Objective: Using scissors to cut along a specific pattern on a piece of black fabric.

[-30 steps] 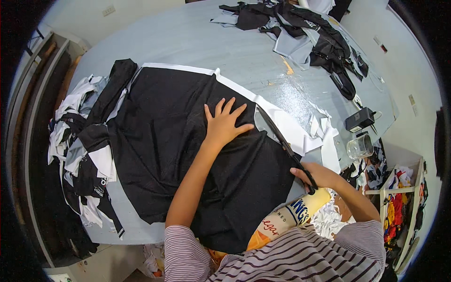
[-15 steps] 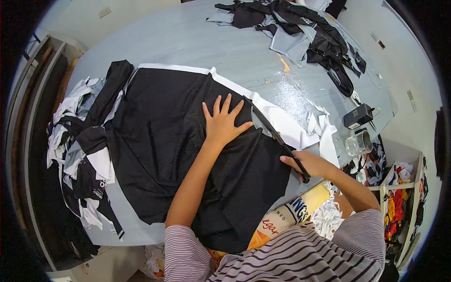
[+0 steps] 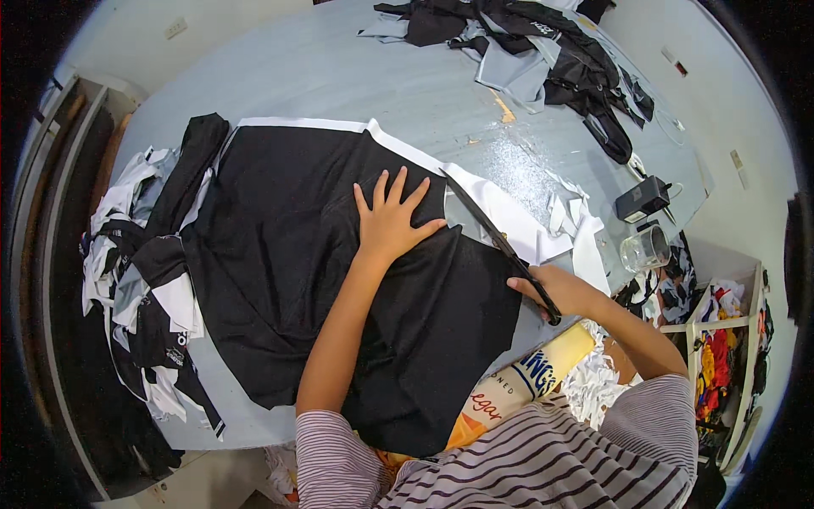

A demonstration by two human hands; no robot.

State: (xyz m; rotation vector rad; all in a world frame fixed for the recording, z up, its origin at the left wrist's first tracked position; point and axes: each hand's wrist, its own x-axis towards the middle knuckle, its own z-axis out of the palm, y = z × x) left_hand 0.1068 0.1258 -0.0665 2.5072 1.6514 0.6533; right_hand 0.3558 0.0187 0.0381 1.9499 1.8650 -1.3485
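A large piece of black fabric [image 3: 280,220] lies spread on the table in front of me, with a white strip along its far edge. My left hand [image 3: 389,222] rests flat on it, fingers spread. My right hand [image 3: 555,293] grips the handles of long black scissors [image 3: 493,229]. Their blades point up and left to the black fabric's edge, where it meets the white strip [image 3: 500,212]. The scissors' far tip touches that edge; whether the blades are parted is hard to make out.
Piled black, white and grey garments [image 3: 140,280] sit at the left edge of the grey table [image 3: 314,72]. More black garments [image 3: 560,68] lie at the far right. A glass [image 3: 644,250] and a black adapter [image 3: 643,199] stand near the right edge. White scraps [image 3: 591,382] fill a spot beside me.
The whole view has shifted slightly to the left. My left hand stays flat on the fabric, and the scissors remain in my right hand at nearly the same place along the edge.
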